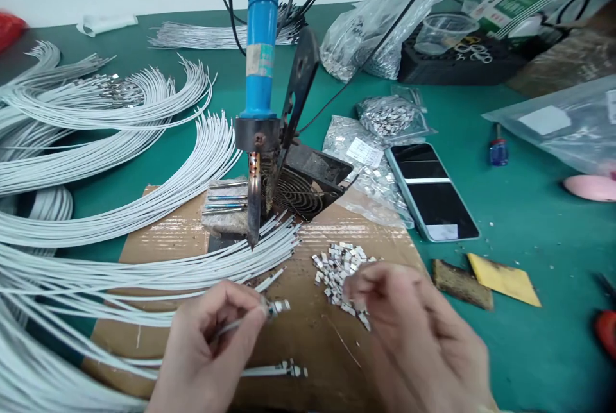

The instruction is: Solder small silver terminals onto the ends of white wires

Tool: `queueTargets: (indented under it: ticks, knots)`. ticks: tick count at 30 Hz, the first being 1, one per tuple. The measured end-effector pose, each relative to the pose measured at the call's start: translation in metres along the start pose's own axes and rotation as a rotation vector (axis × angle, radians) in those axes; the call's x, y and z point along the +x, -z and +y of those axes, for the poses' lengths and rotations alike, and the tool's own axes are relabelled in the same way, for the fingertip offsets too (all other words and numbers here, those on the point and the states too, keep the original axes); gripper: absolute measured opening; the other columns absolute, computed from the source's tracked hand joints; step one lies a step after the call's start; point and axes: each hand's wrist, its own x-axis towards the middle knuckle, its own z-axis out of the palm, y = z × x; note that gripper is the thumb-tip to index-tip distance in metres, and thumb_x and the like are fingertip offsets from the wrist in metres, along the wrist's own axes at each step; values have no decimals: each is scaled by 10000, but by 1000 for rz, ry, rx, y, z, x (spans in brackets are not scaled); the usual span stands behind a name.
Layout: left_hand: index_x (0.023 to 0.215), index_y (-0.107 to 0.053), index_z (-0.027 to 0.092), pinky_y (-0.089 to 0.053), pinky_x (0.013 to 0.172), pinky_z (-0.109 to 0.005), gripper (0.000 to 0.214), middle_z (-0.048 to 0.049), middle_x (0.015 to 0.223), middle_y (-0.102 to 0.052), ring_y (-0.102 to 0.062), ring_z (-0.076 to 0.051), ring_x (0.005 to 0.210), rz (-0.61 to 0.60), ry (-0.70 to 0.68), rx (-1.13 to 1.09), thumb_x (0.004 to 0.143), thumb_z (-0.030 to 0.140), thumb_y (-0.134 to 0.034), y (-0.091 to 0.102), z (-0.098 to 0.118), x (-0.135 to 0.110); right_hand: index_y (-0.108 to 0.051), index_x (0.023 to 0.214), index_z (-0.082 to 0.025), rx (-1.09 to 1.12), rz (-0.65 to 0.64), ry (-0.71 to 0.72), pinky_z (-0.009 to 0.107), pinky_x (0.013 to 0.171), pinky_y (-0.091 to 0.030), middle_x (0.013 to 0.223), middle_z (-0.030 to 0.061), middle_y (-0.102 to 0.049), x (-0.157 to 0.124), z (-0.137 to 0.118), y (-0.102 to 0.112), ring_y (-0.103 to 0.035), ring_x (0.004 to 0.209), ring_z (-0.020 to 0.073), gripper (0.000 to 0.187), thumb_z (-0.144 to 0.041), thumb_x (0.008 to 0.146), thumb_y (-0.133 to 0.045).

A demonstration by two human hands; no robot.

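My left hand (216, 339) is closed, pinching a white cable between thumb and fingers. A small silvery terminal (280, 306) shows at the cable's end, just beyond the fingertips. Beside a pile of small metal terminals (338, 267), my right hand (426, 339) has its fingers drawn together; blur hides whatever is between them. Below my left hand lies another white cable (262, 372) with terminals at its end. A bundle of white cables (231, 265) fans out behind that hand. Over the bundle's ends, the tip of a blue-handled soldering iron (262, 86) points down from its stand.
Cardboard (389, 246) covers part of the green table (543, 220). A phone (433, 192), bags of small parts (389, 115) and two sponge pieces (504, 279) lie to the right. More cable bundles (120, 201) fill the left. A small screwdriver (498, 147) is farther right.
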Motion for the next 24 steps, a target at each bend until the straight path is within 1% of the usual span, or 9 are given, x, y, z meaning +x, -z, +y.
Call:
queueTargets:
  ticks: [3, 4, 7, 9, 11, 14, 17, 20, 24]
  knots:
    - [849, -770, 236, -558, 666, -187, 182, -11, 869, -798, -718, -136, 726, -264, -246, 190, 932, 111, -666, 1, -21, -18, -873, 820, -216, 212, 65, -115, 236, 773, -652, 841, 78, -824, 15, 3, 37, -772, 800, 196, 424, -630, 823, -780]
    - [869, -781, 245, -580, 752, -227, 212, -13, 898, -805, -726, -157, 786, -278, -383, 268, 888, 51, -697, 2, -30, -23, -887, 837, -203, 217, 106, -154, 244, 763, -661, 877, 100, -837, 17, 3, 48, -784, 809, 208, 446, -630, 831, -756]
    - [994, -771, 242, -570, 772, -251, 254, -37, 966, -767, -681, -171, 822, -75, -622, 453, 898, 16, -705, 11, -58, -35, -886, 783, -189, 163, 186, -192, 214, 644, -652, 794, 106, -824, 20, 5, 72, -761, 689, 184, 495, -638, 855, -688]
    - [1171, -732, 208, -535, 932, -236, 342, -73, 1133, -719, -706, -164, 963, 95, -740, 633, 938, -28, -649, 22, -73, -37, -878, 748, -199, 129, 175, -183, 199, 592, -637, 738, 90, -811, 18, 6, 78, -737, 630, 168, 501, -672, 810, -727]
    - [1284, -701, 170, -461, 1029, -217, 363, -96, 1230, -664, -693, -155, 1019, 151, -841, 885, 968, 0, -646, 34, -80, -33, -876, 727, -212, 112, 121, -171, 195, 570, -630, 713, 82, -813, 17, 8, 78, -733, 609, 166, 501, -704, 750, -787]
    - [1202, -705, 139, -478, 953, -311, 216, -104, 1108, -633, -657, -202, 957, 209, -843, 1035, 1011, 74, -628, 46, -79, -21, -879, 717, -212, 73, 3, -134, 205, 560, -629, 678, 88, -811, 15, 10, 73, -735, 588, 173, 545, -744, 764, -768]
    - [1187, -677, 152, -488, 916, -367, 230, -96, 1057, -642, -643, -226, 942, 173, -869, 1043, 1002, 37, -602, 51, -71, -13, -881, 752, -201, -90, -83, -38, 228, 585, -632, 697, 99, -819, 9, 10, 68, -745, 601, 184, 588, -733, 882, -666]
    - [1223, -645, 164, -477, 938, -383, 351, -94, 1054, -670, -636, -236, 950, 125, -880, 1021, 939, -40, -616, 53, -61, -13, -861, 818, -199, -422, -144, 139, 252, 610, -615, 732, 76, -814, 1, 11, 68, -742, 635, 190, 436, -537, 994, -650]
    - [1114, -653, 217, -468, 970, -326, 283, -74, 1032, -708, -668, -235, 974, 78, -819, 850, 915, 16, -635, 59, -50, -20, -787, 839, -204, -778, -227, 440, 270, 549, -556, 755, 49, -777, -5, 13, 72, -690, 610, 182, 188, -297, 978, -701]
